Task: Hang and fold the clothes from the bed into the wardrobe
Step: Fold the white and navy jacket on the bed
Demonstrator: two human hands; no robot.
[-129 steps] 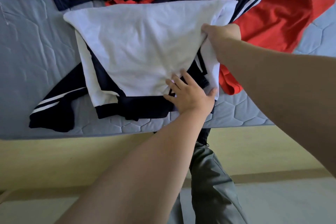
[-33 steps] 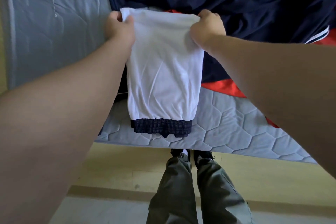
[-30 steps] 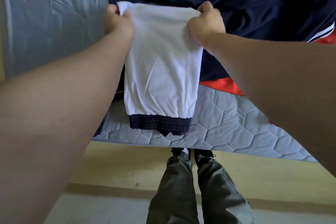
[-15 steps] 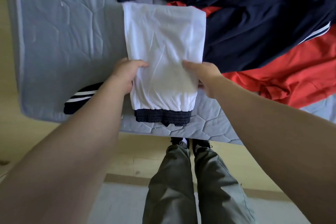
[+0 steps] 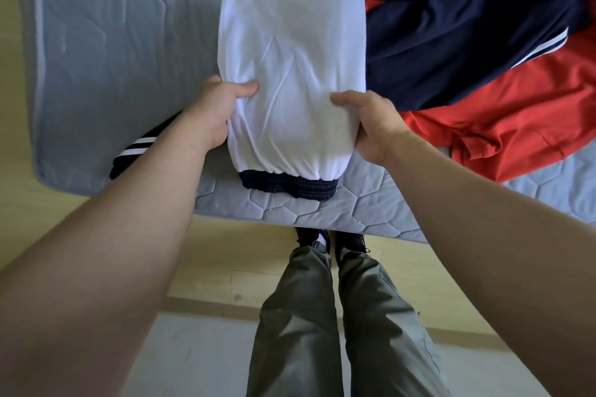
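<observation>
White cotton, the folded garment with a navy ribbed hem (image 5: 292,74) sits pinched at both sides in our left hand (image 5: 214,113) and right hand (image 5: 371,124); lifting unevenly could spill the folds.

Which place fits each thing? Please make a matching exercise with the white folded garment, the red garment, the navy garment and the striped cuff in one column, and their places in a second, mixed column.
Things:
1. white folded garment
2. red garment
3. navy garment
4. striped cuff

Places:
A. beside the left forearm, near the mattress edge
B. far side of the bed, above the white one
C. held at both sides by the left hand and the right hand
D. right part of the bed

Pairs: 1-C, 2-D, 3-B, 4-A
</observation>
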